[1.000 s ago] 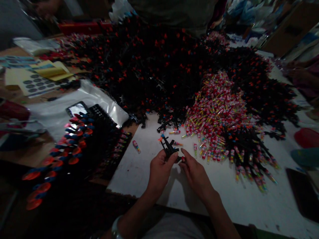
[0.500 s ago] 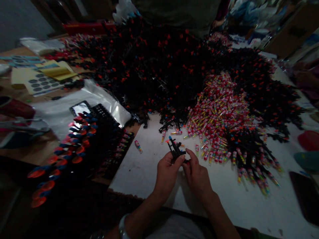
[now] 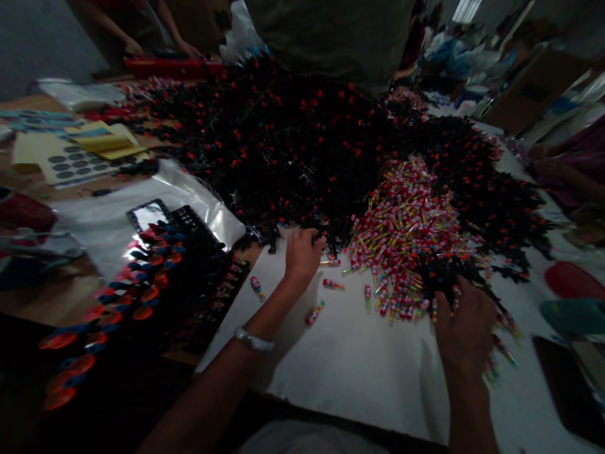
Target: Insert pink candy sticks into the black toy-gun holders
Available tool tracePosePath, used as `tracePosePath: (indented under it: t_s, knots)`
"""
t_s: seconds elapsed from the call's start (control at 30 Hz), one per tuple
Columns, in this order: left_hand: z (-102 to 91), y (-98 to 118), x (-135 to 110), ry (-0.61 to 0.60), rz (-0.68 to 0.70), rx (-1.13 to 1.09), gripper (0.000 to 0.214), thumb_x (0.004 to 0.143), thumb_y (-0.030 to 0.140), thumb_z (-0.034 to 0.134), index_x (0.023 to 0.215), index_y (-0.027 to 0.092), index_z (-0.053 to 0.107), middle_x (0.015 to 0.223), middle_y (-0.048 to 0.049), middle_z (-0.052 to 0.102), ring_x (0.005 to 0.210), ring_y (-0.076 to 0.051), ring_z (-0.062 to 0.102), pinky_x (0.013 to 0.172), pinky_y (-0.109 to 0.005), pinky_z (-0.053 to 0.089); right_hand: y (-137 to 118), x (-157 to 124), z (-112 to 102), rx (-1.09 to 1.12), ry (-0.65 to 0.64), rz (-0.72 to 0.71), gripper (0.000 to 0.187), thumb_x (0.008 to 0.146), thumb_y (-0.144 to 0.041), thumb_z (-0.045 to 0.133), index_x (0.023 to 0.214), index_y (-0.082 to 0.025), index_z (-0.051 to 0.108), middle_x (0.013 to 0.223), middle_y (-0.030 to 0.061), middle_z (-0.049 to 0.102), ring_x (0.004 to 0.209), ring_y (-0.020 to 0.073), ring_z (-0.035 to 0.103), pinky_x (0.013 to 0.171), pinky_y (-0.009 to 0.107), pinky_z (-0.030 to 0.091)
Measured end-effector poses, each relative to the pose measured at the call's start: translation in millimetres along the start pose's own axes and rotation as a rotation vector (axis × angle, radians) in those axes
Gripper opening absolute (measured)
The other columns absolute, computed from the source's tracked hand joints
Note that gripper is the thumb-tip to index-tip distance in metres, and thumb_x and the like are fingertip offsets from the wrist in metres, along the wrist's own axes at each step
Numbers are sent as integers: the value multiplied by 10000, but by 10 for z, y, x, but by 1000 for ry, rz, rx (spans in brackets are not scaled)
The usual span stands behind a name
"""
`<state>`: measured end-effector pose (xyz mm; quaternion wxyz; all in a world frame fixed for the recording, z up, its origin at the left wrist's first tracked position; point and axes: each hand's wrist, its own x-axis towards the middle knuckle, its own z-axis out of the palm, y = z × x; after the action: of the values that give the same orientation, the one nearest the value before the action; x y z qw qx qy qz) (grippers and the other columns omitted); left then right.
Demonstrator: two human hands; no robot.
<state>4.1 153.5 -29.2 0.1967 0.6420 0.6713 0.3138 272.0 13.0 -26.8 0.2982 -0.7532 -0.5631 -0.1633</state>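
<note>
A huge heap of small black plastic toy pieces with red tips [image 3: 293,139] covers the far half of the table. A mound of small clear tubes of coloured candy [image 3: 406,233] lies to its right. My left hand [image 3: 301,255] reaches forward to the near edge of the black heap, fingers curled onto the pieces there. My right hand [image 3: 466,328] rests palm down on the finished black pieces and tubes [image 3: 472,284] at the right, fingers curled into them. What either hand grips is hidden. A few loose tubes [image 3: 333,285] lie on the white sheet between them.
Rows of red and blue suction-cup darts [image 3: 118,302] lie at the left beside a clear plastic bag [image 3: 198,195] and a phone [image 3: 146,214]. Sticker sheets [image 3: 80,157] sit far left. Another person [image 3: 331,31] stands across the table; other hands [image 3: 155,44] work at the top left.
Both hands held one black toy piece together near the table's front. Now they have parted: the left hand went forward to the black heap, the right moved right onto the finished pile.
</note>
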Motion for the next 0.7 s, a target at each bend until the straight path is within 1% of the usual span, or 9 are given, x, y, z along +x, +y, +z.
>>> tracePosePath:
  t_s: [0.1, 0.2, 0.27, 0.33, 0.4, 0.5, 0.57, 0.63, 0.7]
  knots:
    - [198, 72, 143, -13, -35, 45, 261, 805, 348, 622, 916, 112, 635, 964, -141, 630, 995, -279, 560, 880, -395, 433, -481, -95, 319, 245, -204, -125, 392, 927, -316, 389, 1258, -140, 505, 1161, 167, 516, 1127, 291, 462, 943, 472, 420]
    - [369, 144, 152, -36, -41, 40, 231, 767, 312, 660, 857, 100, 640, 945, -141, 633, 976, -278, 573, 861, -376, 427, -1058, -177, 649, 427, -403, -242, 368, 907, -175, 373, 1252, -172, 501, 1159, 132, 505, 1071, 230, 496, 888, 371, 464]
    - [400, 146, 168, -44, -39, 4, 167, 750, 260, 664, 822, 111, 642, 932, -129, 640, 947, -264, 583, 841, -362, 429, -1342, -156, 804, 401, -518, -294, 328, 902, -165, 406, 1198, -178, 545, 1086, 116, 522, 996, 224, 518, 801, 328, 479]
    - [359, 103, 205, -39, -48, -53, 117, 746, 237, 654, 798, 133, 639, 906, -111, 650, 893, -243, 594, 805, -347, 438, -1504, -95, 900, 306, -572, -308, 256, 908, -215, 461, 1128, -188, 589, 1011, 103, 530, 911, 223, 525, 722, 305, 466]
    - [268, 23, 229, -29, -69, -133, 125, 772, 273, 624, 806, 154, 638, 841, -81, 660, 806, -211, 602, 746, -323, 449, -1556, -47, 946, 227, -581, -325, 202, 905, -297, 518, 1053, -198, 615, 971, 94, 534, 869, 220, 518, 702, 296, 445]
    - [105, -119, 148, -26, -102, -265, 224, 803, 361, 573, 874, 159, 638, 742, -34, 660, 680, -163, 596, 641, -272, 453, -1502, -54, 949, 167, -585, -348, 189, 893, -367, 554, 955, -199, 614, 948, 91, 553, 895, 230, 508, 732, 302, 427]
    - [17, -190, -7, -47, -152, -457, 286, 784, 397, 583, 915, 148, 636, 731, -21, 660, 644, -144, 585, 593, -246, 443, -1425, -88, 933, 146, -597, -310, 141, 892, -295, 556, 970, -183, 591, 956, 96, 570, 924, 234, 511, 751, 305, 423]
    - [-41, -220, -211, -88, -232, -711, 316, 741, 415, 630, 899, 142, 641, 715, -12, 649, 621, -128, 564, 569, -230, 428, -1346, -106, 913, 150, -612, -247, 170, 876, -192, 546, 1041, -152, 559, 988, 110, 586, 949, 236, 519, 768, 309, 423]
    - [-74, -213, -420, -106, -316, -909, 312, 697, 409, 681, 860, 147, 640, 698, -3, 634, 611, -118, 549, 568, -223, 424, -1279, -103, 879, 188, -628, -205, 183, 866, -160, 527, 1046, -140, 552, 997, 118, 598, 959, 237, 530, 787, 318, 422]
